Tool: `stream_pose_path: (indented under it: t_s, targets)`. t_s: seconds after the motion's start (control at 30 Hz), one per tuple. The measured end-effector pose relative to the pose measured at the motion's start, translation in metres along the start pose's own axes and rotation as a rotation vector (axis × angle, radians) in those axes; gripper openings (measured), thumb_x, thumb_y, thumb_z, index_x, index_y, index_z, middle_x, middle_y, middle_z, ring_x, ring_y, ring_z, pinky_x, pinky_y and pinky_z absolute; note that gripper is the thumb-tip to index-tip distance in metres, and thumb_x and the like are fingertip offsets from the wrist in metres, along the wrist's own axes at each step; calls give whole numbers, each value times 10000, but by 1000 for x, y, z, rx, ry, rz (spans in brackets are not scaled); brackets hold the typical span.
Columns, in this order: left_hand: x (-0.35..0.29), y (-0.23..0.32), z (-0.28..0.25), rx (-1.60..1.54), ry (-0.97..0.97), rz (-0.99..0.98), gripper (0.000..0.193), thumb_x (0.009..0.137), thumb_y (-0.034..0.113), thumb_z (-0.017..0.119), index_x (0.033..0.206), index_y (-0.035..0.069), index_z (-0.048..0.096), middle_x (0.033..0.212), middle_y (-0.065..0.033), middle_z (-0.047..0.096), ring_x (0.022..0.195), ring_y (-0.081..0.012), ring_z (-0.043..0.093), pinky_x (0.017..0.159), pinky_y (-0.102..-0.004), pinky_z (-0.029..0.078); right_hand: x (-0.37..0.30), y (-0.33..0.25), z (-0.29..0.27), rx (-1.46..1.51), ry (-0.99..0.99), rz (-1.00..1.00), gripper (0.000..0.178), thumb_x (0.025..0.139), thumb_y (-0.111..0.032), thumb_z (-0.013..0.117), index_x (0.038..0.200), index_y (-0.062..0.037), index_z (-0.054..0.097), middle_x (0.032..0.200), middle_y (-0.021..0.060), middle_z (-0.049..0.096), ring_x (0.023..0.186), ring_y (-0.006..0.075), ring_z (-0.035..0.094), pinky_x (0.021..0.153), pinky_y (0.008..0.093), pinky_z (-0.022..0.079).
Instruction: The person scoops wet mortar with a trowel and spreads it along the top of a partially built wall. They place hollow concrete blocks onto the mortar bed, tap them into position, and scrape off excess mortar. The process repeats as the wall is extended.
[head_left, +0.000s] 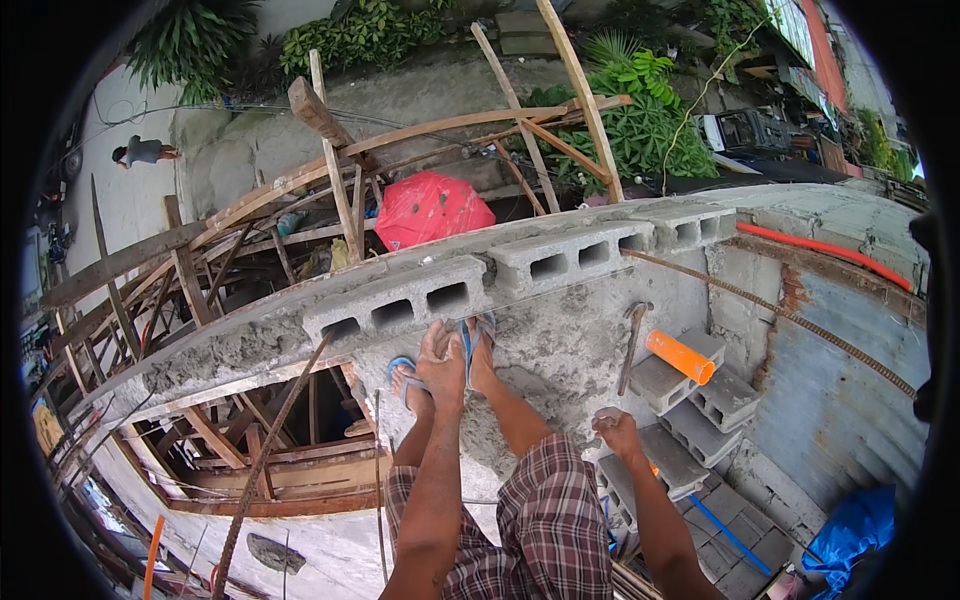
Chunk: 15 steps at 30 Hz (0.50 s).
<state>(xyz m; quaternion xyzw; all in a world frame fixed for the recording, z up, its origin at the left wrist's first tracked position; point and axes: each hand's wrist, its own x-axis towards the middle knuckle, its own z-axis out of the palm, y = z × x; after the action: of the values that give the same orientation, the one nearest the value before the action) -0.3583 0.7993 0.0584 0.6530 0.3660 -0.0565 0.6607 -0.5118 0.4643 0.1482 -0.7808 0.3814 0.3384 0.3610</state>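
Blocks [571, 260] in a row on the wall [335, 540], left grip [441, 355] at the nearest one

Three hollow concrete units ran along the top, holes facing the person: a left block [400, 288], a middle one across a narrow gap, and a right block [698, 229] at the far end. The left grip was released, its fingers reaching toward the lower edge of the left block; whether they touched it could not be told. Rough mortar [230, 352] lay to the left of that block.

The right grip [614, 430] hung near a stack of more hollow blocks [708, 440], fingers partly curled; whether anything sat inside it could not be told. An orange pipe [675, 355] lay on the stack, and a hooked metal tool [633, 345] was just left of it. Feet in blue sandals [476, 345] showed between the hands.

One rusty bar [265, 465] slanted up at the near left, another [790, 320] across the right. Beyond the row, a red umbrella [433, 208] stood open among wooden poles [345, 190]. Blue sheeting [858, 535] was bunched at the near right, below corrugated metal [840, 375].
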Motion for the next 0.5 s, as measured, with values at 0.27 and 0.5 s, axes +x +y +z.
stream_pose_path:
  t_s: [0.27, 0.5]
  targets:
    - [-3, 1, -6, 56, -44, 204, 408, 860, -62, 607, 1260, -24, 535, 1182, -177, 623, 1060, -240, 634, 878, -332, 520, 29, 58, -92, -298, 139, -150, 174, 767, -88, 667, 887, 38, 665, 675, 83, 654, 593, 142, 612, 536, 306, 469]
    - [-89, -60, 33, 315, -84, -71, 265, 822, 102, 733, 1042, -17, 648, 748, -87, 699, 662, -103, 670, 560, -234, 505, 186, 166, -105, -408, 234, -265, 154, 709, -126, 641, 759, 16, 673, 774, 215, 679, 755, 324, 688, 657, 408, 519]
